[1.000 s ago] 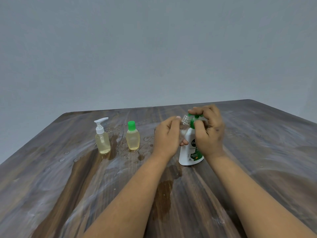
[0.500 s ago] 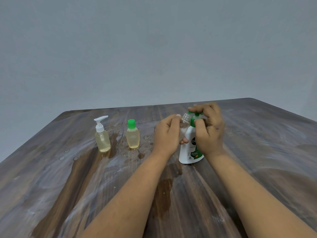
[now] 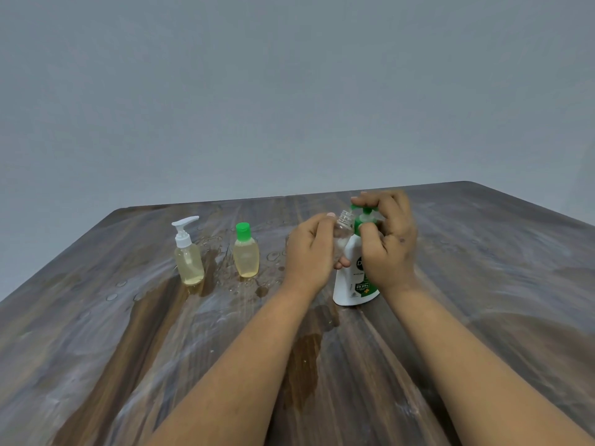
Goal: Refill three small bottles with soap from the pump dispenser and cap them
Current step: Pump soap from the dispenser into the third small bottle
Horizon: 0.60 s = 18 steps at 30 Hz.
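Left hand [image 3: 309, 249] holds clear bottle [image 3: 344, 225] under dispenser [image 3: 352, 284] spout.

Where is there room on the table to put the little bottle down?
Bare table lies right of the right hand and soap dispenser. The near-left corner is free too, though wet. It is crowded between the green-capped bottle and the left hand, and around the pump-top bottle.

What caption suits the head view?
Left hand holds an uncapped clear bottle at the pump dispenser while right hand presses.
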Tool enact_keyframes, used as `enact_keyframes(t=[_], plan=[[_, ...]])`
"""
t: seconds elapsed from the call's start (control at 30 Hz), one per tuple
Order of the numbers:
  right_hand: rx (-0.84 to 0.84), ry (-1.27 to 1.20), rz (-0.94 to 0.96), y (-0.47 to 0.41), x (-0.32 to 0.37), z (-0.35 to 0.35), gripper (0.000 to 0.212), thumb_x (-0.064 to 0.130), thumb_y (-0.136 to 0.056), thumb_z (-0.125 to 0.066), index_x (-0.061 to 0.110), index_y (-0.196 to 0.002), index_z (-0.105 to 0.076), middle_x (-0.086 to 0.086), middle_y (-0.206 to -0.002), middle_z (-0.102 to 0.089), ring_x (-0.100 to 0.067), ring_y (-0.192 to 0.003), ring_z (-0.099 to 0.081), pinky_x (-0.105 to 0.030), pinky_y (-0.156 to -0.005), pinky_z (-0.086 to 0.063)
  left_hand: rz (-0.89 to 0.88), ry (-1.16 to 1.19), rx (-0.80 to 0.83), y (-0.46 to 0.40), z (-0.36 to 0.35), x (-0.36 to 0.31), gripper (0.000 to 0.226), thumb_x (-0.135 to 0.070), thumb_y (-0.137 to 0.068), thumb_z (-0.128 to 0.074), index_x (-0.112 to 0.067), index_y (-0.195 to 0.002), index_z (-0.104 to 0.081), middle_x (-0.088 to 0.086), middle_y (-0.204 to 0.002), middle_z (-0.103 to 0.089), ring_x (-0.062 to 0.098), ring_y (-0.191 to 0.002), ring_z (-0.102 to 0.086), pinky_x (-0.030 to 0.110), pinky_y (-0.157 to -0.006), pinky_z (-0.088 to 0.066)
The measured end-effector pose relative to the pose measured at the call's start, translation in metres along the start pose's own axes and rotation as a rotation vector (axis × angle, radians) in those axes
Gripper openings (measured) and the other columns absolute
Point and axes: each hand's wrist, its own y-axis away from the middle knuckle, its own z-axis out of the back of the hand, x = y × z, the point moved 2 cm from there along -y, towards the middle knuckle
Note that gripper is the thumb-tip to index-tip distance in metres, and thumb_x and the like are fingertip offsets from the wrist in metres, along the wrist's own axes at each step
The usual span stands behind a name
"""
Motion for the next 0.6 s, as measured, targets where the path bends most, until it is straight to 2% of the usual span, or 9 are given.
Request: enact_keyframes(t=[0.1,0.17,0.37,0.47,0.6], plan=[[-0.013,-0.002,-0.026,-0.0008,-0.0005,-0.0009,0.029,-0.005,-0.072,-0.045,0.004,-0.088,-0.069,-0.002,-0.093,-0.055,0.004,-0.083,-0.053,-0.009,-0.07,-0.041,0.005,0.013,-0.011,0.0004,-0.0003,0.0003,0.032,-0.019,-0.102,-0.04,-0.006,-0.084,-0.064,0.011,-0.063,-0.063,0.021,-0.045,-0.059,0.021,-0.041,-0.043],[-0.016,-0.017,-0.039,-0.0012,-0.0003,-0.0005,0.029,-0.004,-0.073,-0.045,0.005,-0.086,-0.069,-0.004,-0.09,-0.056,0.004,-0.082,-0.053,-0.009,-0.07,-0.041,0.012,0.006,-0.015,0.0003,-0.0002,0.0004,0.033,-0.019,-0.103,-0.04,-0.003,-0.087,-0.065,0.01,-0.062,-0.063,0.021,-0.045,-0.059,0.021,-0.041,-0.043],[0.009,-0.007,0.007,-0.0007,0.0027,0.0021,0.036,-0.003,-0.07,-0.045,0.005,-0.098,-0.066,-0.003,-0.099,-0.055,0.004,-0.089,-0.052,-0.012,-0.076,-0.041,0.008,-0.002,0.0,0.0012,0.0002,-0.0014,0.036,-0.02,-0.103,-0.04,0.006,-0.09,-0.062,0.008,-0.056,-0.062,0.021,-0.044,-0.059,0.02,-0.041,-0.043],[0.011,0.004,0.014,-0.0008,0.0025,0.0016,0.035,-0.004,-0.071,-0.045,0.004,-0.096,-0.068,-0.004,-0.098,-0.056,0.007,-0.091,-0.052,-0.01,-0.076,-0.04,0.002,0.003,0.0,0.0009,0.0001,-0.0012,0.037,-0.019,-0.103,-0.04,0.007,-0.089,-0.062,0.011,-0.058,-0.062,0.02,-0.044,-0.059,0.02,-0.041,-0.043],[-0.01,0.002,-0.022,-0.0009,0.0013,0.0003,0.031,-0.003,-0.072,-0.044,0.004,-0.087,-0.07,-0.002,-0.091,-0.056,0.007,-0.086,-0.052,-0.008,-0.072,-0.04,-0.006,-0.002,0.002,0.0004,0.0003,-0.0005,0.034,-0.02,-0.103,-0.04,-0.003,-0.086,-0.064,0.007,-0.057,-0.063,0.019,-0.045,-0.059,0.02,-0.041,-0.043]])
